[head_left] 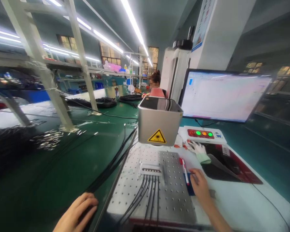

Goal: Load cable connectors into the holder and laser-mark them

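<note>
My left hand (78, 211) is at the lower left with its fingers curled over a bundle of black cables (111, 166); its fingertips are partly hidden. My right hand (200, 183) rests at the right edge of a perforated metal plate (174, 193), fingers loosely bent and apart, holding nothing visible. Right beside its fingertips are a red-and-white marker (185, 172) and a dark blue flat piece (190, 188). On the plate sits a small metal fixture (143, 169) with a row of connector ends, from which several black cables (148, 196) run toward me.
Above the fixture hangs a grey laser head (159, 124) with a yellow warning sign. To the right are a monitor (224, 95), a button panel (205, 133), a glove (199, 149) and a mouse (232, 164). Cable coils (106, 102) and loose metal parts (48, 140) lie left. Another person (157, 90) sits behind.
</note>
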`<state>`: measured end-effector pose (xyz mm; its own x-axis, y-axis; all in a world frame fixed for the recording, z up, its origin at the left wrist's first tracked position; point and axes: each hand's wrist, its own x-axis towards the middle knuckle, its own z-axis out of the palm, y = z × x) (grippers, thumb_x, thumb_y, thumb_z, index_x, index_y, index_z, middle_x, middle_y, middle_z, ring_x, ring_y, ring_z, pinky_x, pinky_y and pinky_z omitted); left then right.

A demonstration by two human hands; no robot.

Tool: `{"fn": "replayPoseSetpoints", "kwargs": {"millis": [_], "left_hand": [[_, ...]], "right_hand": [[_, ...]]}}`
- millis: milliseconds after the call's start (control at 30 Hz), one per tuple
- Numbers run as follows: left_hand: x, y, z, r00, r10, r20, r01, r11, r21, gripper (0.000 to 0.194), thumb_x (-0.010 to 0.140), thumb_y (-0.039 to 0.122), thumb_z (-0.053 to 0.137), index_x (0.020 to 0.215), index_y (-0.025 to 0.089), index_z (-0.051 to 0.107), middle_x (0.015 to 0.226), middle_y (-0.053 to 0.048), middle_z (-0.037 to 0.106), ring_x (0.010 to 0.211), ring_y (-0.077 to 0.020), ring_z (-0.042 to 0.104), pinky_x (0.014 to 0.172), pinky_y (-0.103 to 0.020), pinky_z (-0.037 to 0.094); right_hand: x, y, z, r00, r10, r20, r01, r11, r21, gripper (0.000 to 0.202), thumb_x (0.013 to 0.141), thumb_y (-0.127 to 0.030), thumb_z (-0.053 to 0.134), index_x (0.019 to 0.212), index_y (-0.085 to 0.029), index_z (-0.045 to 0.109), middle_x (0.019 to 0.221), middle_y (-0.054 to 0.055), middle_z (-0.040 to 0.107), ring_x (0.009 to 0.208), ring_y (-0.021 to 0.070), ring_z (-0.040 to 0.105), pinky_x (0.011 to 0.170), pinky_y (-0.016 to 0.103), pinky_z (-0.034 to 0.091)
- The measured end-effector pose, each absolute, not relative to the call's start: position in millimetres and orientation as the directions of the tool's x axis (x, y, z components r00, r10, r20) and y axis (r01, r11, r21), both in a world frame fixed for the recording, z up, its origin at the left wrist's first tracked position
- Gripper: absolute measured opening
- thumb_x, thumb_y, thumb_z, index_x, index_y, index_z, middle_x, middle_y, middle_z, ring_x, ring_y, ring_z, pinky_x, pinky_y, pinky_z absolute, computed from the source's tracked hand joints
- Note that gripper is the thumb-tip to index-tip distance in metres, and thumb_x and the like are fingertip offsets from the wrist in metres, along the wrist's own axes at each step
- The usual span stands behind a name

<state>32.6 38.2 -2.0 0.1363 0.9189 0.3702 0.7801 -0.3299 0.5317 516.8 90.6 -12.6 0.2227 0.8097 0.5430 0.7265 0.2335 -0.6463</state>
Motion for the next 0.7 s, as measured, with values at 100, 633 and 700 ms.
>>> {"fn": "replayPoseSetpoints", "kwargs": {"millis": [100,633,700], "left_hand": [[41,38,32,0.224,0.956,0.191,0.796,-0.293,0.53,0.026,0.083,0.043,0.046,0.085,0.024,0.064,0.094,-0.002,0.061,0.088,-0.0171,0.061,0.077,-0.023,0.051],[272,69,34,0.432,0.867,0.248,0.869,-0.474,0.143,0.066,0.076,0.047,0.061,0.128,0.013,0.039,0.129,-0.012,0.046,0.118,-0.0279,0.041,0.097,-0.044,0.036],[277,72,34,0.419,0.864,0.28,0.88,-0.462,0.11,0.063,0.075,0.046,0.062,0.124,0.011,0.042,0.119,-0.012,0.051,0.109,-0.0265,0.046,0.094,-0.043,0.039]], "right_hand": [[506,99,-7,0.097,0.866,0.49,0.742,0.265,-0.615,0.03,0.076,-0.037,0.05,0.099,-0.021,0.06,0.1,0.009,0.057,0.098,0.0255,0.053,0.09,0.045,0.041],[433,153,25,-0.463,0.882,0.087,0.843,0.468,-0.266,0.045,0.06,-0.032,0.065,0.101,-0.017,0.055,0.123,0.013,0.046,0.118,0.0291,0.038,0.098,0.043,0.032],[430,153,30,-0.469,0.877,0.11,0.836,0.48,-0.264,0.039,0.057,-0.027,0.064,0.093,-0.018,0.054,0.115,0.011,0.05,0.111,0.0274,0.043,0.094,0.04,0.035]]}}
